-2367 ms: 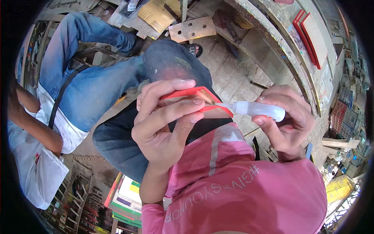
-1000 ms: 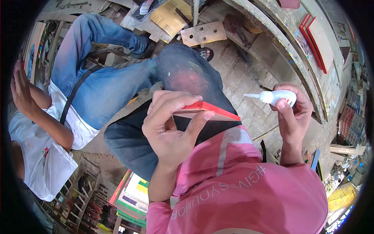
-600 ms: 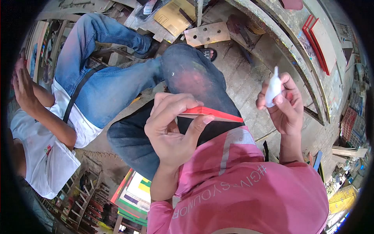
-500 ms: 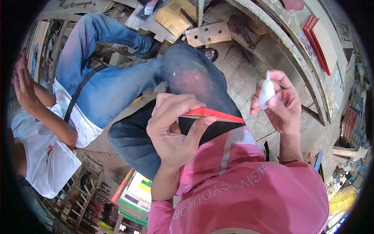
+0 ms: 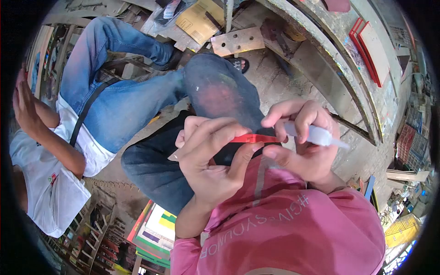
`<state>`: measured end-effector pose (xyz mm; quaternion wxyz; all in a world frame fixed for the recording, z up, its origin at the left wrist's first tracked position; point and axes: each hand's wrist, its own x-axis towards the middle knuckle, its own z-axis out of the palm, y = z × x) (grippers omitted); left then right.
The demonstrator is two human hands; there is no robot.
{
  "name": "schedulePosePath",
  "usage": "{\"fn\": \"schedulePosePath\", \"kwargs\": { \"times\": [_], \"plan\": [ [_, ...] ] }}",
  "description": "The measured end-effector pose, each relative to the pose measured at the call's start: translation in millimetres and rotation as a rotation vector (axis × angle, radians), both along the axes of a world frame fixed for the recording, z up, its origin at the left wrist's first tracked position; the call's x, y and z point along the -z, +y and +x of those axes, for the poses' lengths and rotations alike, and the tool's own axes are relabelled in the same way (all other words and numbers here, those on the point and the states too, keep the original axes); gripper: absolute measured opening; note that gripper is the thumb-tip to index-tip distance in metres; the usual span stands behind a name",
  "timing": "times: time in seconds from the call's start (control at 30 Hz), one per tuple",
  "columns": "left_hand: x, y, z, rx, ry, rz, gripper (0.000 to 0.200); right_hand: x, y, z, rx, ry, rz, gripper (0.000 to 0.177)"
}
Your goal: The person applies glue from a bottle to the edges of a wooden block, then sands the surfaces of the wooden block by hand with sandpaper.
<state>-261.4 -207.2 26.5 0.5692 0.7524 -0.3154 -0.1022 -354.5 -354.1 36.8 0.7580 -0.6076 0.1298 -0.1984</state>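
Note:
My left hand (image 5: 208,160) is closed in a pinch, thumb below and fingers above, on a thin red-edged board (image 5: 251,138). The board's edge faces up toward me, over my lap, and a pale corner of it pokes out beyond the left palm. Curled around a small white squeeze bottle (image 5: 316,135), my right hand (image 5: 311,156) is at the board's right end. The bottle's narrow nozzle points right, away from the board. My right thumb and forefinger are apart, with the board's end between them, fingertips right at it.
A person in jeans (image 5: 133,98) sits close at the left, hands together. Stacked coloured boards (image 5: 153,231) stand beside my left elbow. Red-edged panels (image 5: 370,52) lie on the bench at upper right. A board with holes (image 5: 238,41) and a brown envelope (image 5: 200,20) are ahead.
My right hand has come left and down to the board's end. The bottle has turned from nozzle up to nozzle right. The board is tipped more edge-on.

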Motion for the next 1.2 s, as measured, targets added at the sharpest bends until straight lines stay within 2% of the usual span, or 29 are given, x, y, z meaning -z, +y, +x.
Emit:
{"fn": "schedulePosePath", "kwargs": {
  "times": [0.1, 0.3, 0.43, 0.53, 0.77, 0.83, 0.93, 1.2],
  "plan": [
    [0, -3, -10, -0.043, -0.005, -0.034, 0.029, -5, 3, -2, -0.010, -0.002, -0.101, 0.043],
    [-11, -6, -17, -0.058, -0.069, 0.060, 0.032, -5, 3, -9, 0.023, 0.049, -0.164, 0.041],
    [-10, -6, -19, 0.000, -0.157, 0.069, 0.035, 2, 4, -14, 0.045, 0.001, -0.183, 0.042],
    [-12, -8, -19, -0.009, -0.161, 0.081, 0.034, 0, 1, -20, -0.021, 0.068, -0.244, 0.043],
    [-13, -11, -26, -0.007, -0.140, 0.134, 0.030, 0, -1, -27, -0.047, 0.116, -0.248, 0.041],
    [-14, -10, -27, -0.001, -0.138, 0.146, 0.030, 7, -3, -26, 0.020, 0.004, -0.261, 0.039],
    [-13, -10, -27, 0.002, -0.138, 0.148, 0.031, 1, -5, -26, -0.012, 0.051, -0.256, 0.039],
    [-10, -6, -25, -0.005, -0.161, 0.118, 0.030, 5, -7, -22, -0.030, -0.015, -0.223, 0.037]
  ]
}}
